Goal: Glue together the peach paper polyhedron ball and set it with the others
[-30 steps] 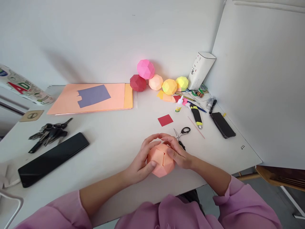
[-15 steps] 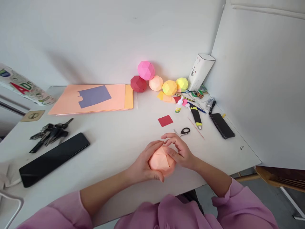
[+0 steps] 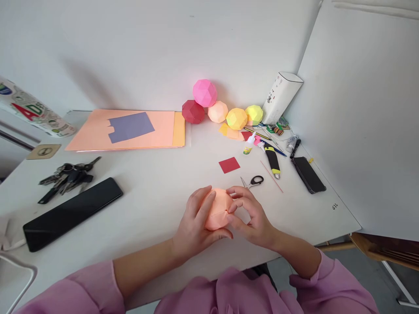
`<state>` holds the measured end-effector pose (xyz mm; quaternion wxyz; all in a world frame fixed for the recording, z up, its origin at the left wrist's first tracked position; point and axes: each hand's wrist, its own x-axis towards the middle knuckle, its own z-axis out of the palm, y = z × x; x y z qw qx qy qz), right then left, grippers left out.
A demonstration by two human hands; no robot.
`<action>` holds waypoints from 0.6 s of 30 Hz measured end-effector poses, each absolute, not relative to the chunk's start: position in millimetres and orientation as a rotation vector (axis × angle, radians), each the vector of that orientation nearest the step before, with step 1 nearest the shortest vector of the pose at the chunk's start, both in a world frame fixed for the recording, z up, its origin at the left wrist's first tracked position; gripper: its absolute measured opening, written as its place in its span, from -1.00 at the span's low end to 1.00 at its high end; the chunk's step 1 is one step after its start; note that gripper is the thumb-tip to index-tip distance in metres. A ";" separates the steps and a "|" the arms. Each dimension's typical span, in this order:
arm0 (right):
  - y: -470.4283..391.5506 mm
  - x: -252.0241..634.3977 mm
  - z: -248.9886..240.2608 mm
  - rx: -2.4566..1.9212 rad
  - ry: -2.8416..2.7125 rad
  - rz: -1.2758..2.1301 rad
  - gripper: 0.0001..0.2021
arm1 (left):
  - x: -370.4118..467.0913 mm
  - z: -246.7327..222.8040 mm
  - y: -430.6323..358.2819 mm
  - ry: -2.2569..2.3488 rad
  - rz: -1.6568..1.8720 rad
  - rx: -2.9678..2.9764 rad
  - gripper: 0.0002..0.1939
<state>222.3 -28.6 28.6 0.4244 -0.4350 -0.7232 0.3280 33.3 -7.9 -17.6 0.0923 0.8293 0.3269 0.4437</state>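
Note:
Between my hands, above the near part of the table, is a peach faceted paper ball [image 3: 218,211]. My left hand [image 3: 195,220] is wrapped round its left side, thumb beneath and fingers over the top. On the ball's right side, my right hand [image 3: 253,216] pinches at a seam with thumb and fingers. Small scissors [image 3: 254,181] with black handles lie just beyond my right hand. A red paper rectangle [image 3: 229,165] rests flat a little farther off.
Several finished paper balls [image 3: 204,93] stand against the wall. Glue bottle [image 3: 249,144], box cutter [image 3: 272,160] and a phone [image 3: 308,174] lie to the right. Peach sheets [image 3: 137,131], keys [image 3: 70,178] and a long black device [image 3: 73,213] are on the left.
The peach ball has been turned in my hands and shifted slightly away from me. My right fingers have come down from above it onto the seam at its right side.

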 end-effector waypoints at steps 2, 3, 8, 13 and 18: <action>-29.9 220.9 25.7 -1.139 -1.784 0.816 -0.92 | 34.4 -17.9 -7.0 0.981 1.332 2.488 -0.06; -30.4 220.2 24.6 -1.154 -1.773 0.821 -0.92 | 34.7 -18.2 -6.9 0.987 1.334 2.497 -0.05; -31.2 216.8 23.6 -1.200 -1.693 0.859 -0.93 | 35.0 -19.9 -9.1 1.003 1.271 2.505 -0.04; -31.3 214.0 24.0 -1.241 -1.587 0.912 -0.92 | 35.8 -22.5 -10.6 0.973 1.245 2.519 -0.08; -31.0 212.9 22.9 -1.267 -1.518 0.944 -0.92 | 36.4 -21.0 -10.2 0.938 1.249 2.557 -0.13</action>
